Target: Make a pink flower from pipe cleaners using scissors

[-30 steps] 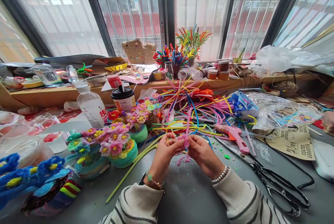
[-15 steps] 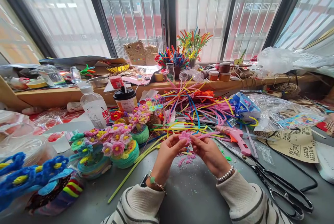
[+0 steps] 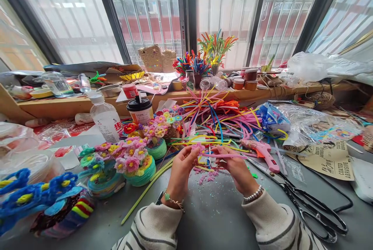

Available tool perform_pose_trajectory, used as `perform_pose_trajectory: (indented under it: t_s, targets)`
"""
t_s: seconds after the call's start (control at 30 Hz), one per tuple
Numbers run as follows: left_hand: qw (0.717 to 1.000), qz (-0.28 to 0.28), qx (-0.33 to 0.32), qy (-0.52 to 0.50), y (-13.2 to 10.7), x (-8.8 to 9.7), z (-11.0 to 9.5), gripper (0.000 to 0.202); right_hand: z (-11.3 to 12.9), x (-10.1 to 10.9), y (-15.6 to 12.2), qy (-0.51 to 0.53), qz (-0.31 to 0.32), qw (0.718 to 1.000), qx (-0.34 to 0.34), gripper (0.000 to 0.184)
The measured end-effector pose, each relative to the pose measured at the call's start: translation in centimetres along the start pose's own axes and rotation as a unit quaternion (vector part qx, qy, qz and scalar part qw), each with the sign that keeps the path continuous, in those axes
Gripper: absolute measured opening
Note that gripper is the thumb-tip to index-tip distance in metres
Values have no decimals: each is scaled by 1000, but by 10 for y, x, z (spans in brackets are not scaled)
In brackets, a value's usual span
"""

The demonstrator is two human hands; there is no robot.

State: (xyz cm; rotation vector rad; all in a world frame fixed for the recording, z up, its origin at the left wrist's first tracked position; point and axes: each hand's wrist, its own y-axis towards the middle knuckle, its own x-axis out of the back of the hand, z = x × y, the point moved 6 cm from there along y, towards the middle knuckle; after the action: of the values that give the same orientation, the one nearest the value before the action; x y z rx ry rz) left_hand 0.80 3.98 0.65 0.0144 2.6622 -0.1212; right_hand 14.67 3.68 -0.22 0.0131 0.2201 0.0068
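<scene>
Between thumb and fingers, my left hand (image 3: pixel 183 165) pinches a pink pipe-cleaner flower (image 3: pixel 198 148). My right hand (image 3: pixel 233 165) is closed on a pink pipe cleaner (image 3: pixel 227 156) that runs across under its fingertips; its left end reaches close to the flower, and I cannot tell whether the two are joined. Small scissors (image 3: pixel 208 161) appear between the hands, partly hidden. Pink fuzzy clippings (image 3: pixel 208 176) lie on the grey table below. Beyond the fingers is a heap of loose pipe cleaners (image 3: pixel 221 116) in many colours.
On the left stand pots of pipe-cleaner flowers (image 3: pixel 131 160), a water bottle (image 3: pixel 105 119) and a lidded cup (image 3: pixel 140 110). To the right lie a pink glue gun (image 3: pixel 264 154), large black-handled scissors (image 3: pixel 309 203) and sandpaper (image 3: pixel 329 162). A cluttered wooden ledge (image 3: pixel 163 98) runs along the window.
My hands have moved apart. The flower has gone slightly left with my left hand, and the pink pipe cleaner in my right hand now lies across the gap, showing more of its length.
</scene>
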Motion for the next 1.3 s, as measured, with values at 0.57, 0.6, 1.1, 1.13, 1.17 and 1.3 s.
perform_pose_trajectory:
  t_s: [0.57,0.6,1.1,1.13,1.17,1.3]
  targets:
    - [998,-33,0,-47,3,6,1,20,29,46,10,-493,-56,863,95,21]
    - [998,-41,-2,-48,3,7,1,20,27,48,11,-526,-61,843,95,20]
    - [999,6,-33,40,1,0,2,19,-7,-1,12,-689,-78,720,3,25]
    - [999,9,-30,41,0,0,3,19,-8,0,13,-691,-77,719,-8,23]
    - [999,11,-27,40,0,-1,3,19,-8,1,13,-692,-75,718,-15,22]
    - [1000,-6,-24,20,0,1,4,17,-8,4,12,-690,-63,720,-27,19]
